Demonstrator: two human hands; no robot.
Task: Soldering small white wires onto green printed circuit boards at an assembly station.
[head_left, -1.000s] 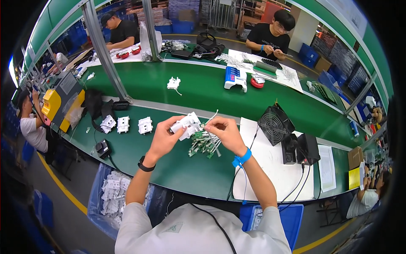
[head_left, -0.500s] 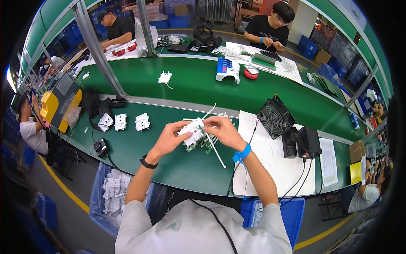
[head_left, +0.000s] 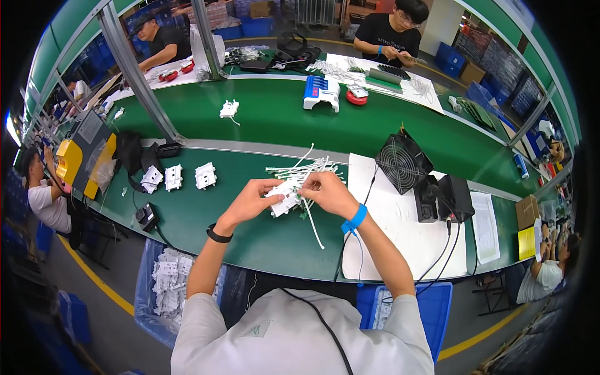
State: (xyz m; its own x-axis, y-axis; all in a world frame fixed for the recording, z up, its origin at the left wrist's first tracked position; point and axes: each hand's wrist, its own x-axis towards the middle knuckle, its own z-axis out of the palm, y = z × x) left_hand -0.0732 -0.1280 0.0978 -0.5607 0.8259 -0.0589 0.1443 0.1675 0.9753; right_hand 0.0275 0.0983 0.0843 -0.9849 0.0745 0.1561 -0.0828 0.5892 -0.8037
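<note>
Over the green bench my left hand (head_left: 252,201) grips a white plastic housing (head_left: 285,201) by its left side, thumb on top. My right hand (head_left: 329,192) has its fingertips pinched at the housing's upper right edge, where a bit of green circuit board and a white cable show. What exactly lies between those fingertips is too small to make out. Just beyond both hands lies a heap of white cables (head_left: 320,165), partly hidden by them. Three similar white housings, one of them a square piece (head_left: 205,175), rest on the bench to the left.
A black fan (head_left: 404,164) and black boxes (head_left: 455,199) stand on white sheeting (head_left: 400,244) at right. A small black device (head_left: 147,216) sits at left. Below the bench edge are a bin of white parts (head_left: 145,300) and a blue bin (head_left: 440,312). Co-workers sit around.
The housing has tilted and come slightly lower in my hands. My right fingers have drawn in to a tighter pinch at its edge. More of the cable heap shows behind; the view shifted slightly.
</note>
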